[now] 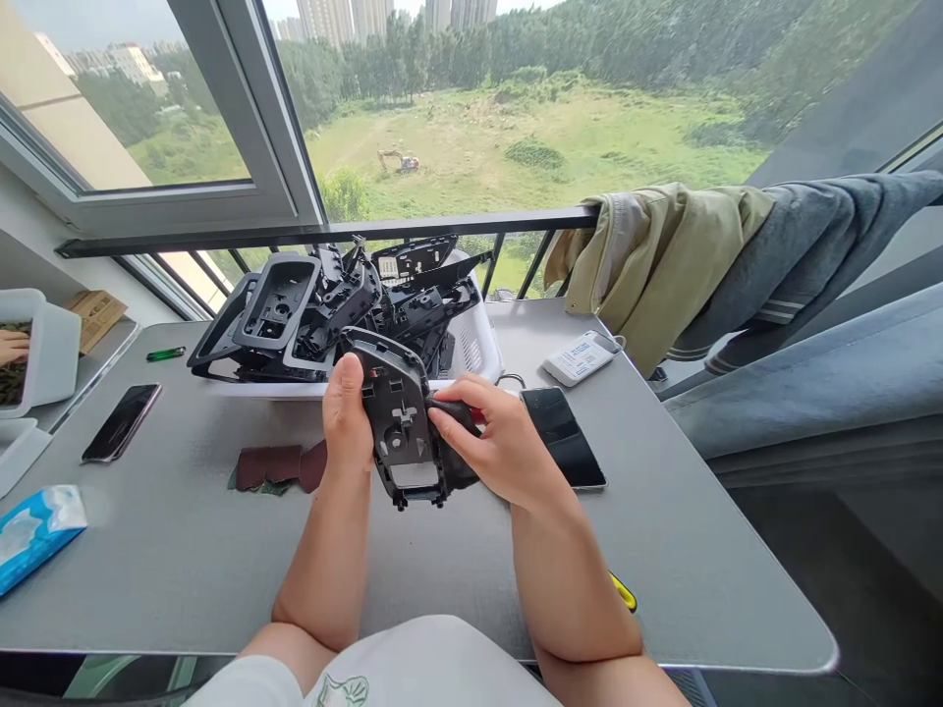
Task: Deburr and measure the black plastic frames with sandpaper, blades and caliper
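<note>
My left hand (346,412) grips the left edge of a black plastic trim panel (398,407), thumb on its near face. The panel is held up above the table, its ribbed side with clips and a rectangular cutout towards me. At its right edge my right hand (493,432) pinches a dark, cloth-like piece (458,417) against the rim. My palm and the panel hide part of that piece. Behind the panel stands a white plastic basket (475,349) heaped with black plastic trim parts (354,299). Folded brown sandpaper (269,468) lies left of the panel.
On the grey table (707,550) lie a phone (122,422), a green lighter (166,353), a blue tissue pack (40,535), a black tablet (564,437), a white device (581,358) and a yellow-handled tool (623,592). Clothes (663,260) hang over the window railing.
</note>
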`<state>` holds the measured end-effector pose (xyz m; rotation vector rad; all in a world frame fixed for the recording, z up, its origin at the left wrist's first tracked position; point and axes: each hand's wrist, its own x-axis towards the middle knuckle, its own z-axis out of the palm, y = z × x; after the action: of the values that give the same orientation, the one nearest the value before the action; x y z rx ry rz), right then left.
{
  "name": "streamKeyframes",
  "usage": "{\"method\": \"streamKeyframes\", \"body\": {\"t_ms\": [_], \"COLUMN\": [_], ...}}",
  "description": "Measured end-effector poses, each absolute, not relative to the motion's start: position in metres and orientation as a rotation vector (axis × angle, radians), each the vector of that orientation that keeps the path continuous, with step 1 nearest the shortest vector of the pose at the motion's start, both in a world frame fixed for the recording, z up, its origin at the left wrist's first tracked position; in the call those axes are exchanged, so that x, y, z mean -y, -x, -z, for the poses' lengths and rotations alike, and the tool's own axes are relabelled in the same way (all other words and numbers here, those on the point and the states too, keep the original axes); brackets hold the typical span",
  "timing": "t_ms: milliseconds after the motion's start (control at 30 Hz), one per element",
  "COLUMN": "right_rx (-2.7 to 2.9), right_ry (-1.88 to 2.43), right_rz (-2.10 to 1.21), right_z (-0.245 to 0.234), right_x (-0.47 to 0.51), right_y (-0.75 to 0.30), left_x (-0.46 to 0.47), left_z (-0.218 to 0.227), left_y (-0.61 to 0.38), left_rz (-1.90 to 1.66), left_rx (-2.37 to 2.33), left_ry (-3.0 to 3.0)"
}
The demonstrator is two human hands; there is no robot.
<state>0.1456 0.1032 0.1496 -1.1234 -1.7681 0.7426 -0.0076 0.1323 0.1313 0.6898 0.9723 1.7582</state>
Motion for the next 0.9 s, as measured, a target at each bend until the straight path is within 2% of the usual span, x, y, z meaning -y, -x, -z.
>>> {"method": "streamKeyframes", "body": {"t_ms": [333,633,733,900], "right_rx": [1.661,2.044,2.155,1.992], "right_ry": [1.002,1.068,0.996,1.074], "right_rz": [-0.848,-0.826,-0.917,-0.875], "right_z": [-0.157,-0.154,-0.156,-0.155], "right_x": [-0.100,-0.098,-0.096,-0.099], "right_y": [-0.162,-0.160,-0.166,-0.164], "left_x": [-0.139,-0.148,-0.150,-0.152], "left_z": [-0.137,-0.136,-0.134,-0.135], "left_y": [0.009,0.019,0.021,0.024], "left_rz": [-1.688,-1.722,-1.782,-1.852], "left_rx": [-1.081,-1.048,-1.038,-1.051], "left_ry": [-0.423,-0.217,-0.196,-0.148]}}
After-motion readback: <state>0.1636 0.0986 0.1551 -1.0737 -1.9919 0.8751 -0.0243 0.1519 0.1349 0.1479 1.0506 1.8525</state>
